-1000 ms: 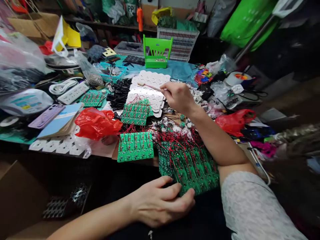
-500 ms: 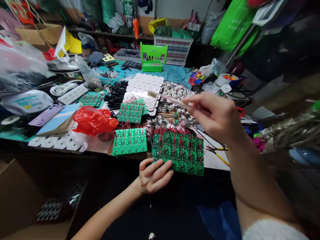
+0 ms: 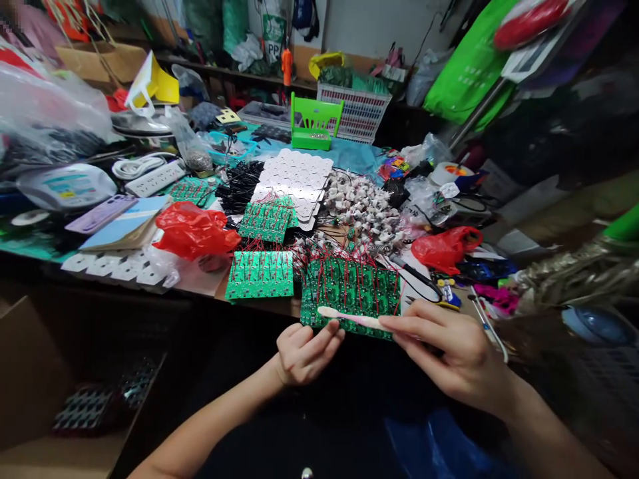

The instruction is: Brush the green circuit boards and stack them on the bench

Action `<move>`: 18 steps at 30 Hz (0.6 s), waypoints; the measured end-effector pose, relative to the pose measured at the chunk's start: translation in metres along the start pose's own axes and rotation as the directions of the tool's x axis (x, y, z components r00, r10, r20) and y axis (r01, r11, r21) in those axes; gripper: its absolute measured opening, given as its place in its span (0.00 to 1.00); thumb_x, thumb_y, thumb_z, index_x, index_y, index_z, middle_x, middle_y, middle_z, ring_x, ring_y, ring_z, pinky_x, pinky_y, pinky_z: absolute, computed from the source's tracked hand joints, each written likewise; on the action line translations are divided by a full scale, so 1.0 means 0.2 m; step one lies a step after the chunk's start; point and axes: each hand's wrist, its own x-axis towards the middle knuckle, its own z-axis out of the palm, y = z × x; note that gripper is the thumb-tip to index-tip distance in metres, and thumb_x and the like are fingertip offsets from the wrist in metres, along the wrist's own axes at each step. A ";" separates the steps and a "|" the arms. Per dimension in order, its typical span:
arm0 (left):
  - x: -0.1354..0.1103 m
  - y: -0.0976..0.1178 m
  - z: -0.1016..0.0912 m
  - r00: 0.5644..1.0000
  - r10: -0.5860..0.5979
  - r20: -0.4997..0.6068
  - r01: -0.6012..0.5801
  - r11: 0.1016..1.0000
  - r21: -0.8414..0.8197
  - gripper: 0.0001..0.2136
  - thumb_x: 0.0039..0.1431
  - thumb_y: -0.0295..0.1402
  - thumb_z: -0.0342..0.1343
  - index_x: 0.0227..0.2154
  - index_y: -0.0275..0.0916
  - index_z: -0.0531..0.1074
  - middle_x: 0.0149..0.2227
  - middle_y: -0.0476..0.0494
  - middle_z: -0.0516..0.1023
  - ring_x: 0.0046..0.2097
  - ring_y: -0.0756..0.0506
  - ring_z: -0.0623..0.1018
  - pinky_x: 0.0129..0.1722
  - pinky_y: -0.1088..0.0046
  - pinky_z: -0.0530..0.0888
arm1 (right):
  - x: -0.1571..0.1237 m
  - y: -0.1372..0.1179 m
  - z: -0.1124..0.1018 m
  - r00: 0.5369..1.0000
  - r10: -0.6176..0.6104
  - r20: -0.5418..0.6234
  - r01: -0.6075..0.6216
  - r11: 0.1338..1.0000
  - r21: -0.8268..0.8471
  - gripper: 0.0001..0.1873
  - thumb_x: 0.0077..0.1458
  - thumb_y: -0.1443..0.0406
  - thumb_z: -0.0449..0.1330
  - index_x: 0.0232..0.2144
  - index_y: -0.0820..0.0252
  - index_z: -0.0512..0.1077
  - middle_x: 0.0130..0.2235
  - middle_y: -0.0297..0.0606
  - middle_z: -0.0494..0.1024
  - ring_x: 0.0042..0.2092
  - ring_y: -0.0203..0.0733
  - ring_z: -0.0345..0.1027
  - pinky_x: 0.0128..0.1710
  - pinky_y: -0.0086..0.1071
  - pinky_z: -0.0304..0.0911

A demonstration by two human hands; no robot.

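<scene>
A green circuit board panel [image 3: 359,283] with red and black wires lies at the table's front edge. My right hand [image 3: 454,352] pinches a toothbrush [image 3: 357,320] by its handle, and the brush head is over the near part of that panel. At the panel's front left edge my left hand [image 3: 308,354] is closed, its fingers curled over the edge with one fingertip beside the brush. A lighter green wired panel [image 3: 260,274] lies just to the left, and another wired panel [image 3: 267,221] is behind it.
Behind the panels are white perforated sheets [image 3: 292,176] and a heap of small white parts [image 3: 362,209]. Red plastic bags [image 3: 197,229] lie at left and right. A soldering iron [image 3: 414,271] rests right of the panel. An open cardboard box [image 3: 40,379] stands low at left.
My right hand has come down and toward me, bringing the toothbrush from above the white sheets to the wired panel. My left fingers have curled more at the panel's edge.
</scene>
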 end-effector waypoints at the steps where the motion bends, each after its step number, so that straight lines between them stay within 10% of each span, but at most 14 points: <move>1: -0.01 0.00 0.00 1.000 -0.009 -0.006 0.009 1.000 0.003 0.11 0.62 0.23 0.53 0.44 0.32 0.77 0.42 0.37 0.84 0.22 0.52 0.64 0.24 0.69 0.57 | 0.01 0.01 0.00 1.000 -0.017 0.012 0.017 1.000 -0.006 0.16 0.61 0.71 0.57 0.49 0.55 0.76 0.29 0.34 0.70 0.27 0.33 0.64 0.25 0.27 0.59; 9: -0.04 0.00 0.01 1.000 -0.004 0.013 0.004 1.000 0.001 0.13 0.63 0.22 0.50 0.45 0.32 0.77 0.43 0.38 0.84 0.24 0.52 0.66 0.24 0.69 0.59 | 0.09 0.02 0.00 0.988 -0.139 0.061 0.147 0.977 -0.157 0.16 0.63 0.72 0.56 0.50 0.57 0.76 0.30 0.35 0.70 0.28 0.32 0.63 0.26 0.26 0.56; 18: -0.06 0.00 0.03 0.999 -0.037 -0.033 0.037 0.999 -0.006 0.11 0.62 0.22 0.54 0.44 0.34 0.78 0.37 0.42 0.83 0.25 0.52 0.68 0.25 0.71 0.62 | 0.17 0.19 -0.02 0.978 -0.091 -0.189 0.045 0.971 -0.233 0.14 0.62 0.70 0.59 0.49 0.56 0.77 0.30 0.34 0.69 0.29 0.33 0.64 0.29 0.28 0.60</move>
